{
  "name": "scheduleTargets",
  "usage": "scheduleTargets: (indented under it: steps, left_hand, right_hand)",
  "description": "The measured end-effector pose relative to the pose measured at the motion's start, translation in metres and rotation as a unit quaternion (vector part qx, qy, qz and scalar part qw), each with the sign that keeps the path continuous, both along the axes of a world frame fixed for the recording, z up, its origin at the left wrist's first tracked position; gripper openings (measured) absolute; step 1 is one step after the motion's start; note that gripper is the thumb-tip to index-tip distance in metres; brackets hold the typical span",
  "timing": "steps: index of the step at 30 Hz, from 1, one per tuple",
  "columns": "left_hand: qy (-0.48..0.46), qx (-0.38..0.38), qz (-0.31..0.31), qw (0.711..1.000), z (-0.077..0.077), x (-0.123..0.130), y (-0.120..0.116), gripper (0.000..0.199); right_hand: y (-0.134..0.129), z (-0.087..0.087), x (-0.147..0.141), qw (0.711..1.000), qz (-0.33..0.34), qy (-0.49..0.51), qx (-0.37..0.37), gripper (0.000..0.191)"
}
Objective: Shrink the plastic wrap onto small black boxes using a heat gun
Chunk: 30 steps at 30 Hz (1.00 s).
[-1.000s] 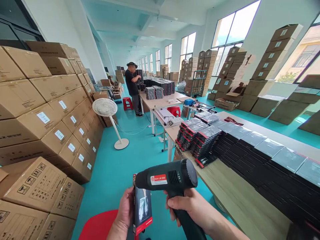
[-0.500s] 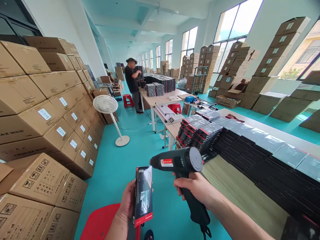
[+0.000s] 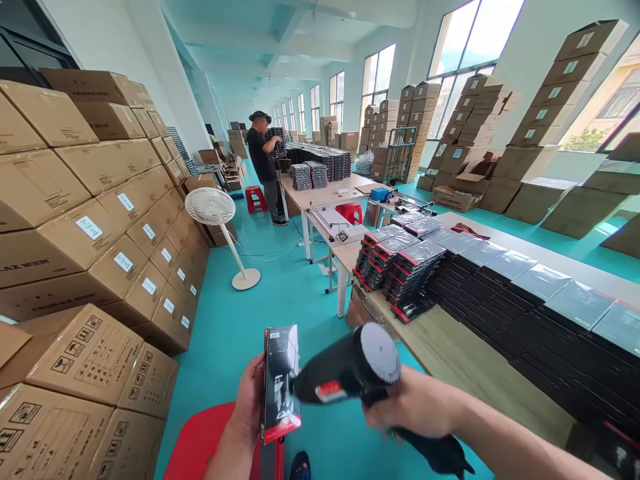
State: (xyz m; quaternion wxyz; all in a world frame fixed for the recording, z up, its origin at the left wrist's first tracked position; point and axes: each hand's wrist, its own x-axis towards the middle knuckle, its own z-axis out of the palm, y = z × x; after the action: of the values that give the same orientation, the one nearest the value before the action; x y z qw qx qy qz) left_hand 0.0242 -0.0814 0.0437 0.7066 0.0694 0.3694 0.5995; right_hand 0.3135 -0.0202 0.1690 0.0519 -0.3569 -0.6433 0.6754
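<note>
Upright in my left hand (image 3: 250,395) is a slim black box (image 3: 281,380) with a red lower band and a glossy, reflective front. My fingers wrap its left edge. My right hand (image 3: 413,407) grips the handle of a dark heat gun (image 3: 345,370) with a red and white label and a pale round rear cap. The gun's nozzle is level with the lower half of the box, close to its right side. Motion blurs the gun slightly. On the table at the right lie stacks of similar boxes (image 3: 415,260).
A wooden table (image 3: 460,347) runs along the right, bearing long rows of black packages (image 3: 525,320). A red stool (image 3: 200,440) is below my left arm. Cartons (image 3: 75,233) line the left side, near a white fan (image 3: 210,207). A person (image 3: 265,160) stands farther back.
The heat gun has moved down and slightly left, tilting from the box's top to its lower half. My left hand and the box have shifted slightly left and up.
</note>
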Motion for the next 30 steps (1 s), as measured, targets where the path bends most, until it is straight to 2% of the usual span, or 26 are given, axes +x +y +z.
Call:
scheduleTargets:
  steps: [2, 4, 6, 9, 13, 15, 18, 19, 22, 24, 26, 30]
  left_hand:
    - [0.018, 0.002, 0.045, 0.999, 0.000, -0.001, 0.001, 0.042]
    - [0.023, -0.002, 0.082, 0.996, 0.000, -0.003, 0.002, 0.046]
    - [0.014, -0.005, 0.108, 0.994, 0.001, -0.006, 0.002, 0.050]
    - [-0.007, 0.010, 0.136, 0.991, 0.003, -0.011, 0.002, 0.053]
    - [-0.009, 0.027, 0.160, 0.987, 0.008, -0.011, 0.002, 0.048]
    - [0.014, 0.005, 0.137, 0.990, 0.008, -0.007, 0.001, 0.045]
    - [0.091, -0.056, 0.088, 0.990, 0.005, -0.002, -0.001, 0.036]
    - [0.109, -0.069, 0.070, 0.989, 0.003, -0.001, -0.001, 0.034]
    - [0.094, -0.060, 0.024, 0.993, 0.002, -0.002, -0.002, 0.039]
    - [0.069, -0.042, 0.016, 0.997, 0.002, -0.004, -0.004, 0.043]
    - [0.065, -0.044, 0.021, 0.997, 0.002, -0.007, -0.006, 0.047]
    - [0.040, -0.021, 0.046, 0.998, -0.002, -0.015, -0.009, 0.050]
  right_hand:
    - [-0.021, 0.002, 0.001, 0.998, 0.052, -0.006, -0.031, 0.007]
    - [-0.039, 0.002, -0.003, 0.998, 0.024, 0.013, -0.049, 0.002]
    - [-0.047, -0.001, -0.008, 0.997, -0.023, 0.032, -0.062, 0.005]
    - [-0.042, -0.014, -0.008, 0.996, -0.043, 0.033, -0.067, 0.011]
    - [-0.028, -0.031, 0.003, 0.985, -0.170, 0.012, -0.030, 0.016]
    - [-0.027, -0.028, 0.003, 0.987, -0.149, 0.031, -0.058, 0.018]
    - [-0.024, -0.013, -0.012, 0.986, -0.081, 0.110, -0.096, 0.020]
    - [-0.020, -0.008, -0.018, 0.984, -0.079, 0.133, -0.089, 0.020]
    - [0.002, 0.002, -0.031, 0.981, -0.139, 0.127, -0.046, 0.028]
    - [0.017, 0.002, -0.031, 0.981, -0.155, 0.112, -0.024, 0.028]
    - [0.024, 0.000, -0.024, 0.985, -0.141, 0.100, -0.020, 0.024]
    - [0.010, -0.010, -0.009, 0.996, -0.036, 0.058, -0.059, 0.015]
